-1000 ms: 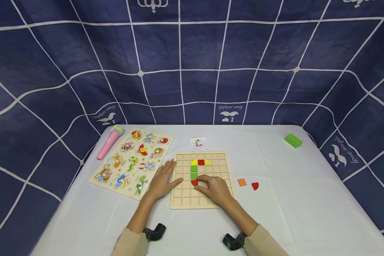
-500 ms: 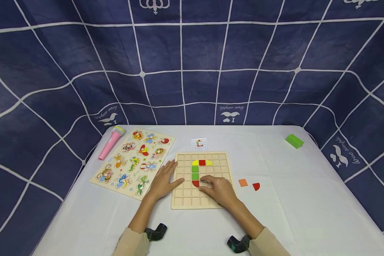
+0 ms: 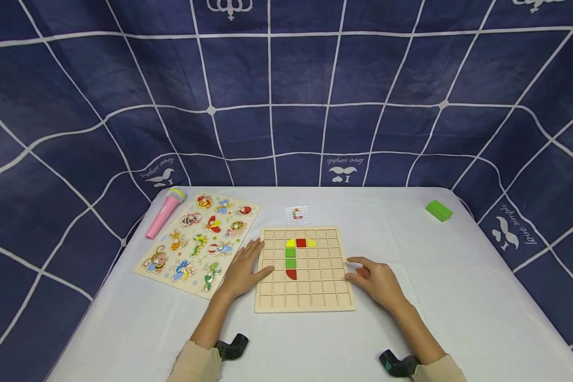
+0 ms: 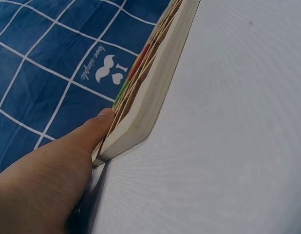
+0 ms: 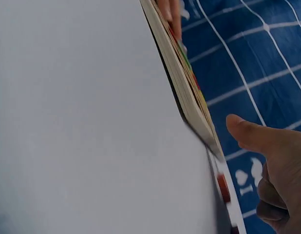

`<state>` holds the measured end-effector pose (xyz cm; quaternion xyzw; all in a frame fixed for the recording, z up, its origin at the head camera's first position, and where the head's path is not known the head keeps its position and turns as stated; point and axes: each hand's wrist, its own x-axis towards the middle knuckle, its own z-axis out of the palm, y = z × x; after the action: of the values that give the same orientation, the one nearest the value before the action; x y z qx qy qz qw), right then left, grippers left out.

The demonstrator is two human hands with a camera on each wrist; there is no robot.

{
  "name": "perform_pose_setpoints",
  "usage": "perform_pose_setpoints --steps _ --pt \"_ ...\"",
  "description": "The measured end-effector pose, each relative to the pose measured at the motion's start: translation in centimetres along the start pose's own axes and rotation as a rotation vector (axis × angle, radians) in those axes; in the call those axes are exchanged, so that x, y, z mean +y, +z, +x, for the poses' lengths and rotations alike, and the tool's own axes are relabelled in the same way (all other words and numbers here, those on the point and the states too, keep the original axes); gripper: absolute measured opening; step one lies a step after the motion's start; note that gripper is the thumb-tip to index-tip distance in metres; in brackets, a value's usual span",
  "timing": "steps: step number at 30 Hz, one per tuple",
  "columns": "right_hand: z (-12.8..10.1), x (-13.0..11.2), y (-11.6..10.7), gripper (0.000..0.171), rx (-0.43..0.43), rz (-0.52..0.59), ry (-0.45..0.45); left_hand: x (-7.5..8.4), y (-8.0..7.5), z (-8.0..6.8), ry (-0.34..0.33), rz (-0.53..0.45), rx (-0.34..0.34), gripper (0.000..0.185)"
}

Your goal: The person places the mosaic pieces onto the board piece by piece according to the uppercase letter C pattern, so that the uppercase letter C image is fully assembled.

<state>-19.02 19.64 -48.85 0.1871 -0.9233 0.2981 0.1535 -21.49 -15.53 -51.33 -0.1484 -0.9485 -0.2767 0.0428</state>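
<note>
**Ana:** White cloth covers the table (image 3: 458, 297), with a dark blue checked backdrop (image 3: 286, 79) behind it. What's nearest to us?

**Ben:** Two beige sleeves at the bottom edge. Ahead of them the left hand (image 3: 242, 271) lies flat, fingers straight and a little spread, its fingertips on the left edge of the wooden grid board (image 3: 315, 297). The left wrist view shows the thumb (image 4: 94, 129) pressed against the board's side.

**Ana:** And the other hand?

**Ben:** The right hand (image 3: 379, 281) sits just off the board's right edge, fingers loosely bent, holding nothing I can see. It covers the cloth beneath it. In the right wrist view a small red piece (image 5: 223, 187) lies on the cloth near that thumb.

**Ana:** Where are the coloured pieces?

**Ben:** Set into the board's cells: a red quarter-round (image 3: 291, 274) lowest, two green squares (image 3: 290, 258) above it, then a row of yellow, red and yellow (image 3: 301, 243) on top.

**Ana:** Farther back?

**Ben:** An animal peg puzzle (image 3: 196, 241) left of the board, a small pattern card (image 3: 297, 214) beyond it, a pink toy microphone (image 3: 164, 214) at far left, and a green block (image 3: 438, 210) at far right.
</note>
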Motion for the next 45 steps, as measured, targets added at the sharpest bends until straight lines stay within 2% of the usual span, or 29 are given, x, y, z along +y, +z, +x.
perform_pose_setpoints --steps 4,9,13,21,25,28,36,45 --pt "-0.6 2.1 -1.0 0.039 0.014 -0.008 0.006 0.0 -0.1 0.0 -0.002 -0.007 0.001 0.080" --pt "-1.3 3.7 -1.7 0.039 -0.038 -0.015 0.045 0.1 -0.1 0.0 -0.012 -0.014 -0.008 0.080" --pt "-1.5 3.9 -1.8 0.035 -0.073 -0.027 0.081 0.1 0.0 0.0 -0.015 -0.016 -0.006 0.080" --pt "-1.4 3.9 -1.7 0.030 -0.085 -0.029 0.113 0.0 0.1 0.0 -0.016 -0.014 -0.001 0.080" --pt "-1.5 4.0 -1.4 0.030 -0.074 -0.048 0.128 0.0 0.2 0.0 -0.010 -0.012 0.001 0.080" --pt "-1.5 4.1 -1.1 0.030 -0.040 -0.069 0.108 0.0 0.2 0.0 -0.011 -0.006 -0.004 0.080" --pt "-0.6 2.6 0.0 0.026 0.084 -0.053 0.015 0.1 0.0 -0.1 -0.011 -0.008 -0.007 0.079" --pt "0.9 -1.6 2.4 0.029 0.005 0.036 -0.037 0.3 -0.1 -0.1 -0.016 -0.009 -0.003 0.079"
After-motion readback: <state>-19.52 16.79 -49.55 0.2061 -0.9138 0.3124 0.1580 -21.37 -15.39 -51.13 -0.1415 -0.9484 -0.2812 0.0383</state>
